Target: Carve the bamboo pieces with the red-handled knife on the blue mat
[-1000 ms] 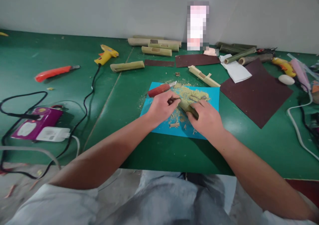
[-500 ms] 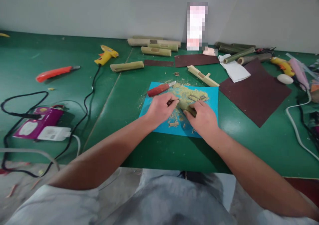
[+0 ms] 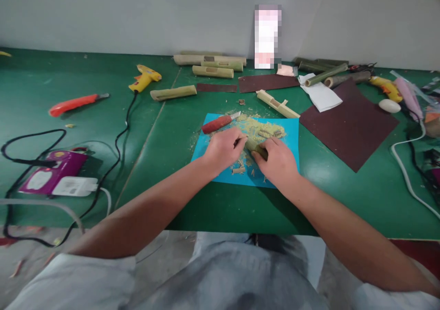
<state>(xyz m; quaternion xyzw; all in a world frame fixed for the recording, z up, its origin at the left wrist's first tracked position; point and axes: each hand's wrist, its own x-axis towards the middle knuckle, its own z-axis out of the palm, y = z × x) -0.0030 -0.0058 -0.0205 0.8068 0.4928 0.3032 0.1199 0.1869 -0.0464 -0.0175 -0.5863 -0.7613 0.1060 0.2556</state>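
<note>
A short green bamboo piece (image 3: 255, 148) lies over a blue sheet (image 3: 213, 163) strewn with pale shavings (image 3: 257, 127). My right hand (image 3: 277, 163) is closed round the near end of that piece. My left hand (image 3: 224, 149) is closed at its far end, its fingertips pinched on a thin dark thing that I cannot make out. A red-handled knife (image 3: 220, 123) rests on the sheet just behind my left hand, untouched.
Several bamboo lengths (image 3: 209, 65) lie at the back, one notched stick (image 3: 277, 104) near the sheet. Brown sandpaper sheets (image 3: 349, 124) sit at right, a yellow glue gun (image 3: 143, 78) and orange cutter (image 3: 74, 103) at left, a purple box (image 3: 51, 175) with cables by the front edge.
Both hands and the bamboo piece have crept slightly left and away across the sheet; the grips look the same.
</note>
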